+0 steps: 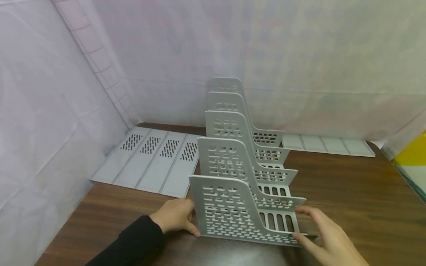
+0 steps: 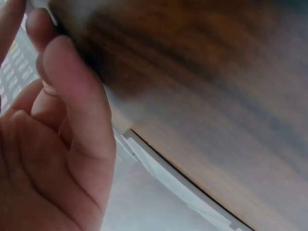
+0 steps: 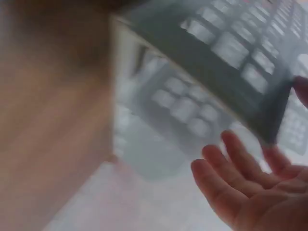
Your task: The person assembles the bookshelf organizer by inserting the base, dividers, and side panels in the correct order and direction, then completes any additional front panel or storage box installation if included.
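Note:
A grey desk file rack [image 1: 219, 184] stands upright on the wooden table, with several tall perforated dividers stepping down to the right. My left hand [image 1: 176, 217] is at the front divider's lower left corner, the thumb reaching along its bottom edge. Close up, the left wrist view shows my left fingers beside the rack's perforated side. At the opposite lower corner, my right hand [image 1: 327, 236] spreads its thumb and index finger across the ends of the two front dividers. In the right wrist view its other fingers [image 3: 216, 187] extend just past the panel's corner.
A flat grey panel [image 1: 149, 177] with several slotted patches lies to the left of the rack. Another pale ribbed panel [image 1: 329, 145] rests at the back right. White sheeting [image 1: 332, 55] encloses the table's back and left. Something yellow [image 1: 414, 149] shows at far right.

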A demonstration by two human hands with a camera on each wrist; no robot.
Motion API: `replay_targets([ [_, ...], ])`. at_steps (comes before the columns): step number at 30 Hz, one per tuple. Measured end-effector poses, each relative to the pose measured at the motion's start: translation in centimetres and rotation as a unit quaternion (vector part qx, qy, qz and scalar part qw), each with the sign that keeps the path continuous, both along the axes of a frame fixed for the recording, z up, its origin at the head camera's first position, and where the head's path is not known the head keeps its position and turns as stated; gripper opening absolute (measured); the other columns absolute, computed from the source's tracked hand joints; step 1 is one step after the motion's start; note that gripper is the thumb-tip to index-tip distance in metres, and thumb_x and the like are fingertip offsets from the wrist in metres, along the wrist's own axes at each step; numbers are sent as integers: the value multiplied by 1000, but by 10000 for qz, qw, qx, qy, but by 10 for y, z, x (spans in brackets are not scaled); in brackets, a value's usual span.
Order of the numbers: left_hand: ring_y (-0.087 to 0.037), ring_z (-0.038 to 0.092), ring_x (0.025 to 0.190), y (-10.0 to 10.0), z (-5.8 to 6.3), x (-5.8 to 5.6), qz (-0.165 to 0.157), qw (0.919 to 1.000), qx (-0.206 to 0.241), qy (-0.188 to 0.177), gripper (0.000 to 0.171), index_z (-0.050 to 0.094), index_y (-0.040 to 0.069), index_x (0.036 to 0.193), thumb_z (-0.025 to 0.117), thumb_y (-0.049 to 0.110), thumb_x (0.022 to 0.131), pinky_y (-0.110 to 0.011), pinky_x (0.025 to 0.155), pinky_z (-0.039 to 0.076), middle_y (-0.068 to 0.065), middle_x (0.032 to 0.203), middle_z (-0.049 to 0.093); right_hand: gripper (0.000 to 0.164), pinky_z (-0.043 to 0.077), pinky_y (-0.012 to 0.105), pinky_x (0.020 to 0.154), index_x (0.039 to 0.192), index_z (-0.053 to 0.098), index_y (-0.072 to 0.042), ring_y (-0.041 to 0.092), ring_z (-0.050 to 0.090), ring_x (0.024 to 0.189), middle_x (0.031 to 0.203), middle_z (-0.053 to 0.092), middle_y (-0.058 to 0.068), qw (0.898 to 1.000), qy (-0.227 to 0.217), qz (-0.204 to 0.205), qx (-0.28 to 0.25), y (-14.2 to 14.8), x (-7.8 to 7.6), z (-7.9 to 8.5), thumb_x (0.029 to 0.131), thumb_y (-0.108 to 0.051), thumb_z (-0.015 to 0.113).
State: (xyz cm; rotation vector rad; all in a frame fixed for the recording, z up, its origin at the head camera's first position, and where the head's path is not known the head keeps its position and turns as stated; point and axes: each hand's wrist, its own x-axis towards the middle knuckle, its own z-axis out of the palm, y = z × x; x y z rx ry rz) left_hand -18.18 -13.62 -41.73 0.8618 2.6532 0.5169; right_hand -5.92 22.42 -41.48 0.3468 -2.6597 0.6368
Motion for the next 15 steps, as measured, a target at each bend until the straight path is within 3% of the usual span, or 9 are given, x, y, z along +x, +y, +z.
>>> replay_targets([
  [2, -4, 38, 47, -1, 1, 0, 12, 10000, -16, 29, 44, 50, 18, 63, 86, 44, 58, -23, 45, 31, 13, 51, 44, 63, 52, 26, 69, 121, 54, -13, 14, 64, 96, 114, 67, 0, 9989, -416, -152, -161, 4, 4, -14, 67, -23, 85],
  [4, -4, 38, 47, -1, 1, 0, 2, 10000, -17, 73, 44, 50, 18, 61, 86, 44, 58, -22, 45, 30, 13, 51, 43, 68, 53, 28, 70, 122, 51, -7, 11, 64, 97, 111, 68, 4, 9981, -459, -109, -393, 3, 5, -28, 65, -18, 86],
  [7, -3, 37, 47, 1, -1, -3, -21, 9997, -46, 220, 46, 49, 18, 59, 87, 45, 56, -22, 45, 31, 13, 51, 43, 78, 46, 11, 75, 124, 48, -3, 0, 59, 97, 109, 66, 7, 9980, -108, 29, -620, 1, 1, -41, 58, -11, 88],
  [9, -3, 38, 47, 3, -4, -6, -64, 9995, -63, 312, 46, 50, 18, 60, 87, 46, 54, -22, 46, 32, 12, 52, 44, 79, 42, 7, 75, 122, 50, -4, -2, 57, 96, 108, 65, 6, 9979, 85, -9, -636, 1, -2, -43, 54, -9, 88],
  [11, -2, 39, 47, 4, -7, -8, -117, 9991, -88, 386, 46, 52, 18, 62, 86, 48, 53, -21, 46, 33, 13, 52, 45, 74, 41, 7, 77, 118, 56, -8, -1, 58, 94, 106, 64, 4, 9993, 172, 55, -342, 6, -5, -42, 52, -13, 89],
  [12, -2, 39, 47, 5, -8, -9, -166, 9991, -104, 381, 46, 53, 18, 64, 86, 48, 54, -21, 47, 33, 13, 52, 46, 68, 43, 8, 77, 116, 59, -12, 1, 58, 93, 106, 64, 2, 9999, -7, 66, -79, 9, -6, -39, 55, -18, 89],
  [15, -1, 41, 48, 6, -6, -8, -358, 9991, -131, 159, 43, 56, 17, 69, 84, 48, 59, -21, 47, 34, 14, 52, 47, 49, 51, 24, 69, 107, 65, -21, 6, 62, 89, 100, 66, -5, 9958, -305, 365, 777, 21, -7, -31, 64, -31, 85],
])
